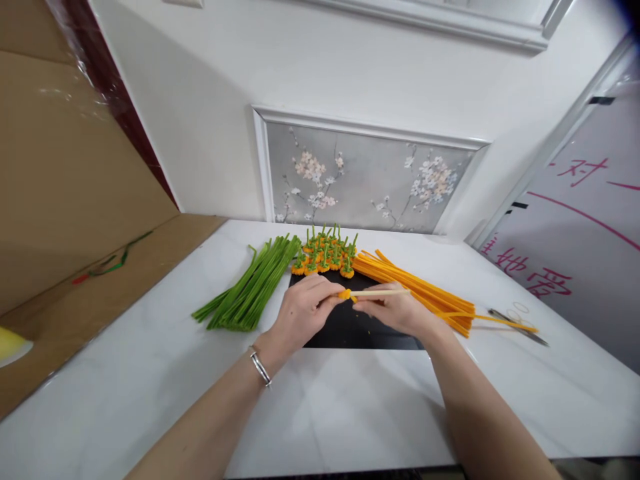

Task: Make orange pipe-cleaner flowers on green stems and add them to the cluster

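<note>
Over a black mat [345,330], my left hand [305,308] pinches an orange pipe cleaner [345,294] coiled at the end of a thin pale wooden stick [380,293]. The fingers of my right hand [393,308] are closed around the stick, close to a short orange tail of the pipe cleaner. Its fingertips are partly hidden, so I cannot tell whether they also grip the tail. Just beyond my hands, several small orange pumpkin-like pieces [325,257] with green stems stand grouped at the mat's far end.
To the left lies a bundle of green pipe cleaners [255,287]; to the right, a bundle of orange ones [415,283]. A slim dark metal tool [520,327] and pale loops rest farther right on the white table [280,413]. Cardboard [75,167] borders the left side.
</note>
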Motion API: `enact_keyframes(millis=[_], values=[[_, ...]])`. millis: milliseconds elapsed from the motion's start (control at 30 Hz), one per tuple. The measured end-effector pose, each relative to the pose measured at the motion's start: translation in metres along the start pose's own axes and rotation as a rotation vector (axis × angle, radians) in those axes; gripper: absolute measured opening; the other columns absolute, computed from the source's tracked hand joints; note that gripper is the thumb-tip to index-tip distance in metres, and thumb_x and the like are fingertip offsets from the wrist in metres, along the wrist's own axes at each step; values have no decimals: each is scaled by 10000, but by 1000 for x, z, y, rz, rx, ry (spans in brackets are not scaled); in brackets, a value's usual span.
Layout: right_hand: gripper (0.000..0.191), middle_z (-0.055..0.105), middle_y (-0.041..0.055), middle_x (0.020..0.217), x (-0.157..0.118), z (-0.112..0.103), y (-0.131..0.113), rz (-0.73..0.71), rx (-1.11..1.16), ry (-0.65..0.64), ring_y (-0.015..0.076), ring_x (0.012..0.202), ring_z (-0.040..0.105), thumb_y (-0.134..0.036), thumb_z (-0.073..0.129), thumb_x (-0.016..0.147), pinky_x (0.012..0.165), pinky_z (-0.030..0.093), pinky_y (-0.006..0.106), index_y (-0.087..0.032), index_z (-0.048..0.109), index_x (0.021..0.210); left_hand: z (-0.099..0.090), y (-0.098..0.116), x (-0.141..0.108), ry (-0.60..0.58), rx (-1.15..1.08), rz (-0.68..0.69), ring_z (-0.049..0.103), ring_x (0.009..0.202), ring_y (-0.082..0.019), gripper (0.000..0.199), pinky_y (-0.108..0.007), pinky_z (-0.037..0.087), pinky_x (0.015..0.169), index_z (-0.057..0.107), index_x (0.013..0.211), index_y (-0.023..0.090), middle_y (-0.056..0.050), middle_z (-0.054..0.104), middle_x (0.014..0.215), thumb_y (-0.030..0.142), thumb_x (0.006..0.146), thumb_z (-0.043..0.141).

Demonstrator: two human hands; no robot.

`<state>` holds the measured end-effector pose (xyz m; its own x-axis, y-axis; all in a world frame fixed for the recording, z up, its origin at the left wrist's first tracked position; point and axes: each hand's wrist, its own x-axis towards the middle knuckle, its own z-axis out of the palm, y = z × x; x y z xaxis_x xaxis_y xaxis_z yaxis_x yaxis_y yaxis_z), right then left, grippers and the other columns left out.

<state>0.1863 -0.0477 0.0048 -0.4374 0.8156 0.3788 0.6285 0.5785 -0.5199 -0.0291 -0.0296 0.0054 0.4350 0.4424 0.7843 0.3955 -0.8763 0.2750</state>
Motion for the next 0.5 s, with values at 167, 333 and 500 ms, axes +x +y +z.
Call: enact_keyframes(millis=[167,333,500], values=[[365,476,-43,522,-10,6,-25,-91,-232,-91,101,494,422,-300,537,923,490,286,246,-195,532,574,-2,-10,-3,-39,192,-20,597,739,-160,102,-299,481,721,668,868,181,-28,686,779,166,895,571],[288,588,-1,634,-11,2,-36,-141,-360,23,136,583,532,-290,507,943,555,360,262,-198,608,689,-2,-17,-5,-110,320,31,582,741,-175,118,-297,466,687,670,883,186,-33,666,761,170,904,555],[215,667,30,793,-5,0,-26,-151,-303,212,148,695,616,-294,497,956,643,454,261,-205,688,910,-3,-17,-4,-197,310,113,568,747,-168,146,-284,458,695,665,877,178,-33,662,763,184,926,527]])
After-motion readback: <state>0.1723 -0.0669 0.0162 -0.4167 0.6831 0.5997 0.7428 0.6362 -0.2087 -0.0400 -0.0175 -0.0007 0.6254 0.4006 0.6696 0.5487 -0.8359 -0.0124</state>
